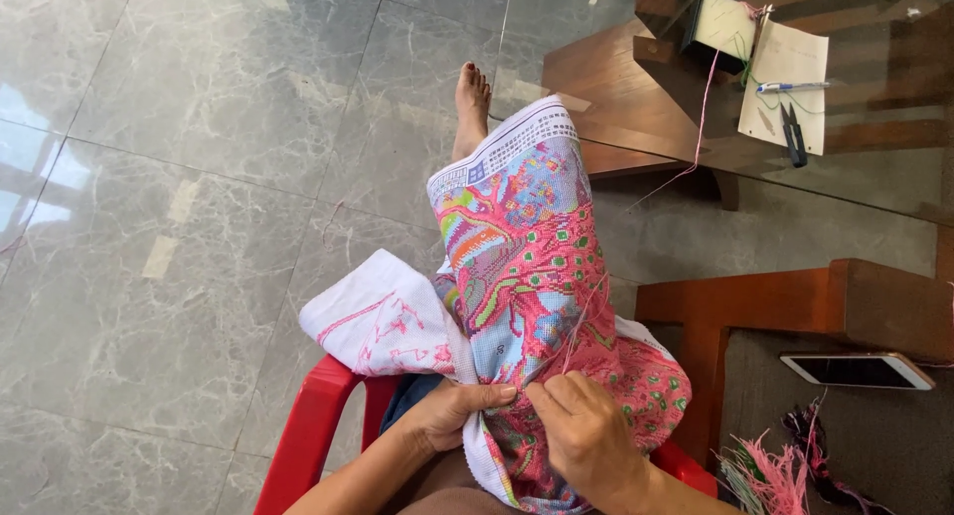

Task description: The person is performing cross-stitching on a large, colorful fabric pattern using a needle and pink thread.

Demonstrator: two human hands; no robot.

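Note:
A large cross-stitch cloth [527, 247], mostly pink with green, blue and orange patches, drapes over my lap and leg. Its white unstitched part [383, 321] hangs to the left. My left hand [452, 411] grips a fold of the cloth from the left. My right hand [581, 426] pinches at the cloth's surface, fingertips together, with a thin pink thread [581, 326] running up from it; any needle is too small to see.
I sit on a red plastic chair [308, 426] over grey marble tiles. A glass-topped wooden table [845, 296] on the right holds a phone [857, 370], loose threads [785, 470], snips [793, 138], a pen [790, 87] and paper [785, 73].

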